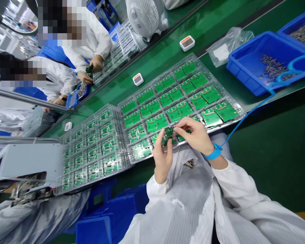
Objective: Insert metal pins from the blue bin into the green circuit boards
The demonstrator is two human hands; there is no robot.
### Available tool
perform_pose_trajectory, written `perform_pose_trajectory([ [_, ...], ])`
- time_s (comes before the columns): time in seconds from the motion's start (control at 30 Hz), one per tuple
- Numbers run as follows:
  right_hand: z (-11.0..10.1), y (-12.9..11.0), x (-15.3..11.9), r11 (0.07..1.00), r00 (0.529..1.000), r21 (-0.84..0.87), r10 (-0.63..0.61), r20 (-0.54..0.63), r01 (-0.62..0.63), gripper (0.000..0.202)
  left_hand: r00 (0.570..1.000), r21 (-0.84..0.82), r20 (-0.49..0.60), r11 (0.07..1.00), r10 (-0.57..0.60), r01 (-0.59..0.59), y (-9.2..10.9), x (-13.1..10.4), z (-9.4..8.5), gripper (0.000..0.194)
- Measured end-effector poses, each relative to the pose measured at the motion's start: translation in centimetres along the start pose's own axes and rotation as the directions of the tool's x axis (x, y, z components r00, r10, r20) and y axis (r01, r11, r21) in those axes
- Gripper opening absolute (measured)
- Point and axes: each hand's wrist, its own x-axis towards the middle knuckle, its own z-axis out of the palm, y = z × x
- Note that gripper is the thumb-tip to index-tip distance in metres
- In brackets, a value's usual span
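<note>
A small green circuit board point(167, 134) is held up over the front edge of the near tray, pinched by my left hand point(162, 154) between thumb and fingers. At the board's right edge, my right hand point(197, 135) has thumb and forefinger pressed together; whatever is between them is too small to make out. A blue wrist strap point(214, 152) with a coiled cord circles my right wrist. Beneath both hands lies a clear plastic tray point(220, 92) with rows of green circuit boards in its pockets.
On the left is a stack of clear trays point(120, 135) with more boards. Blue bins point(246, 61) of small metal parts stand at right, beside a plastic bag point(228, 45). White timers point(187, 43) and a fan point(146, 17) sit farther back. Co-workers point(91, 40) sit across the bench.
</note>
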Motion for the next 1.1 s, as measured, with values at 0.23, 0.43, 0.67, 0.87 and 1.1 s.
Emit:
perform_pose_trajectory([
  [0.23, 0.2, 0.2, 0.1, 0.999, 0.998, -0.03, 0.031, -0.062, -0.033, 0.031, 1.0, -0.07, -0.018, 0.997, -0.025, 0.023, 0.1, -0.5, 1.0, 0.051],
  [0.43, 0.5, 0.4, 0.1, 0.999, 0.994, 0.002, 0.045, -0.097, -0.045, 0.027, 1.0, -0.149, -0.03, 0.989, -0.002, -0.002, 1.5, -0.2, 1.9, 0.05],
  [0.67, 0.5, 0.1, 0.1, 0.999, 0.996, -0.011, 0.047, -0.082, -0.048, 0.032, 0.999, -0.111, 0.003, 0.993, 0.047, -0.047, 1.1, 0.0, 2.1, 0.051],
  [0.87, 0.3, -0.1, 0.2, 0.999, 0.998, -0.005, 0.051, -0.048, -0.051, 0.037, 0.998, -0.119, -0.019, 0.991, 0.052, -0.054, 0.6, -0.1, 2.0, 0.049],
  [1.1, 0.2, 0.3, 0.4, 0.996, 0.995, 0.014, 0.086, -0.043, -0.086, 0.041, 1.0, -0.131, -0.001, 0.991, -0.016, 0.016, 0.6, -0.2, 1.7, 0.045],
])
